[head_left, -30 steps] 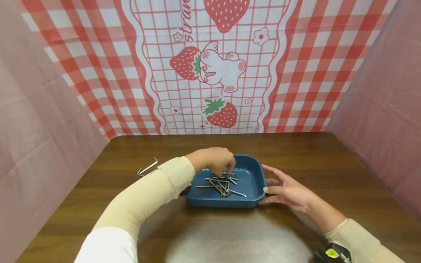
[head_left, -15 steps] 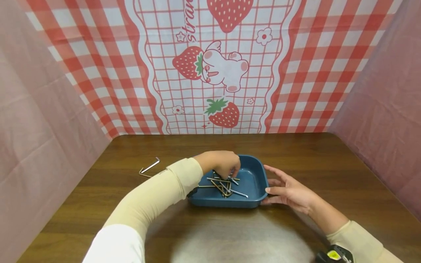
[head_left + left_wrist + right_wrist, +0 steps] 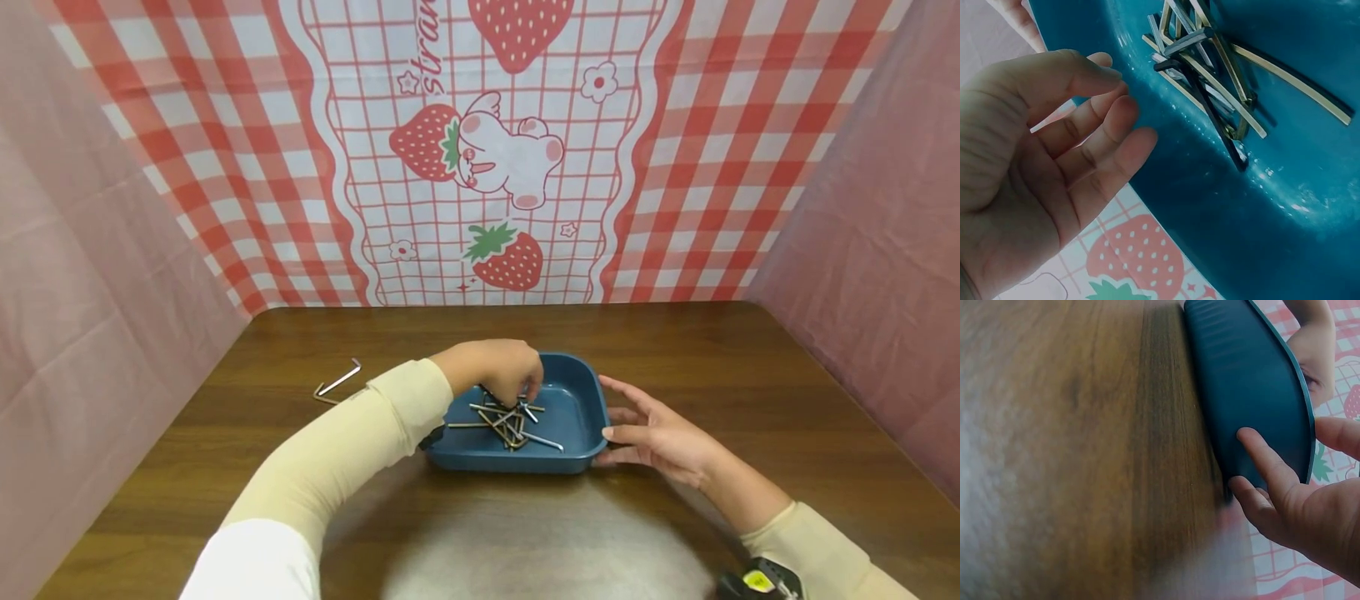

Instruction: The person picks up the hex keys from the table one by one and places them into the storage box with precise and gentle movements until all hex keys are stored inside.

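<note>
A blue tray [image 3: 581, 404] stands on the table with several hex keys [image 3: 1229, 69] heaped in it, some brass-coloured, some silver and one black. Over the heap reaches my left hand [image 3: 498, 368]. In the left wrist view this hand [image 3: 1066, 150] has loosely bent fingers with nothing between them, beside the keys and over the tray's wall. My right hand [image 3: 660, 437] rests against the tray's right end, fingers spread. The right wrist view has fingertips [image 3: 1249, 434] on the outer wall and another digit at the rim.
A silver hex key [image 3: 339, 382] and a brass-coloured one [image 3: 325, 399] lie on the wooden table [image 3: 637, 533], left of the tray, the brass one partly behind the left sleeve. A checked strawberry cloth [image 3: 510, 167] hangs behind.
My left hand shifted slightly right and down over the heap, then back up a little. The right hand and tray keep their place; the head view swayed slightly.
</note>
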The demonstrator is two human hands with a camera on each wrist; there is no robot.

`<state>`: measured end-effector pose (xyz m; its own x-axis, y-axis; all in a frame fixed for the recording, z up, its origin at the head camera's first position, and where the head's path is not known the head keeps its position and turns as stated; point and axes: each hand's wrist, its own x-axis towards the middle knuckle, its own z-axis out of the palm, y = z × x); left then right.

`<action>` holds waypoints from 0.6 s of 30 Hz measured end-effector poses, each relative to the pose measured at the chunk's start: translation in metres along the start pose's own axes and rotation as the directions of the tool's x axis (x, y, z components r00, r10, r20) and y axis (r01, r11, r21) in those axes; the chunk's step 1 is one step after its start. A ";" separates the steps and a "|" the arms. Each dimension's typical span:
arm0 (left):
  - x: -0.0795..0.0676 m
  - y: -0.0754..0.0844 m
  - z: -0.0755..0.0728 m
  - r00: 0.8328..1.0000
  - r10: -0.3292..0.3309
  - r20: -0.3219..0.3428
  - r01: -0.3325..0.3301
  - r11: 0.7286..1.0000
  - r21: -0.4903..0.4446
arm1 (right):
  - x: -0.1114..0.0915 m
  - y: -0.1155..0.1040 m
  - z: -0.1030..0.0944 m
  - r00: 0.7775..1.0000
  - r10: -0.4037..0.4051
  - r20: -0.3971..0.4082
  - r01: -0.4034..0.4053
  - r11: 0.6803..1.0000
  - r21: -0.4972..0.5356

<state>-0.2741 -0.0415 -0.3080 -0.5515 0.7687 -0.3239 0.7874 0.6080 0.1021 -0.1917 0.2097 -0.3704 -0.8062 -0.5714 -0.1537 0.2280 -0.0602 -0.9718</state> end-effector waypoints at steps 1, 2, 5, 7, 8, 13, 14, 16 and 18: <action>-0.001 0.000 0.000 1.000 -0.005 -0.002 0.005 1.000 -0.001 | 0.000 0.000 0.000 1.000 0.000 -0.001 0.000 1.000 -0.001; -0.003 0.000 0.000 1.000 -0.007 -0.004 0.007 1.000 -0.003 | 0.000 0.000 0.000 1.000 -0.001 -0.001 0.001 1.000 -0.003; -0.009 0.000 -0.001 1.000 -0.015 -0.011 0.015 1.000 0.002 | 0.000 0.000 0.000 1.000 -0.003 -0.003 0.003 1.000 -0.003; -0.013 0.001 -0.001 1.000 -0.018 -0.019 0.018 1.000 0.009 | 0.001 0.000 -0.001 1.000 -0.004 -0.004 0.004 1.000 -0.002; -0.016 0.001 -0.001 1.000 -0.019 -0.023 0.019 1.000 0.014 | 0.001 0.000 -0.001 1.000 -0.004 -0.004 0.004 1.000 -0.002; -0.027 -0.002 0.002 0.999 -0.006 -0.048 0.008 0.999 0.035 | 0.001 0.000 0.000 1.000 0.000 -0.008 0.000 1.000 0.002; -0.030 -0.002 0.002 0.998 -0.004 -0.056 0.006 0.999 0.032 | 0.001 0.000 0.000 1.000 0.001 -0.009 -0.001 1.000 0.003; -0.036 -0.002 0.002 0.997 0.002 -0.077 -0.001 1.000 0.020 | 0.000 0.000 0.000 1.000 0.002 -0.011 -0.002 1.000 0.004; -0.042 -0.002 0.002 0.995 0.010 -0.103 -0.009 1.000 0.006 | 0.000 0.000 0.000 1.000 0.003 -0.012 -0.003 1.000 0.005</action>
<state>-0.2526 -0.0754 -0.2963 -0.5693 0.7911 -0.2238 0.7941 0.5996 0.0993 -0.1918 0.2093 -0.3701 -0.8121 -0.5613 -0.1592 0.2336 -0.0627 -0.9703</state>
